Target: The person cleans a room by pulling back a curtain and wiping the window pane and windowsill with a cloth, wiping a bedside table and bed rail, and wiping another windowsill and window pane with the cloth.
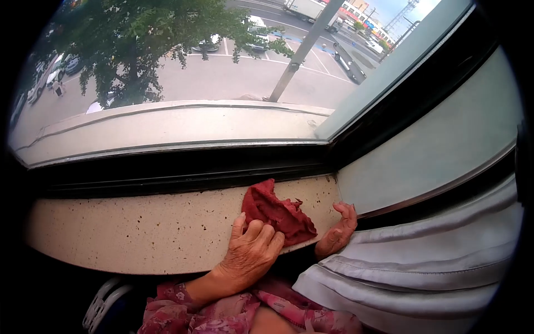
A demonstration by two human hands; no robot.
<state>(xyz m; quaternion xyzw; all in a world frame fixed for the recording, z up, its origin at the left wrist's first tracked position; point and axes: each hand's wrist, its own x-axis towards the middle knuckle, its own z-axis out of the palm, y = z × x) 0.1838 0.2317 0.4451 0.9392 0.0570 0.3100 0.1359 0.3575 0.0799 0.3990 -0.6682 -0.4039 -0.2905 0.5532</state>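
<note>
Where our cloth (270, 209) sits: on the sill (111, 231), toward its right end, red, bunched; far corner reaches the black frame (183, 172), can't tell if touching.
Left hand (253, 253): fingers curled down, grasping the cloth by its near left part; we can't see the fingertips under the knuckles.
Right hand (336, 231): released, fingers loosely bent and raised, just right of the cloth and apart from it; nothing in it.
Beside right hand: pale side panel (434, 139) and whitish curtain (423, 261), draped in folds.
Sill surface: beige, dark specks (204, 227) scattered over it; we can't tell pattern from dirt.
Sleeve (172, 306): pink-red print, on our left arm.
Past the window: pale ledge (183, 125), slanted pole (295, 64), leafy tree (130, 50), parked cars, white truck (306, 8) at the top.
</note>
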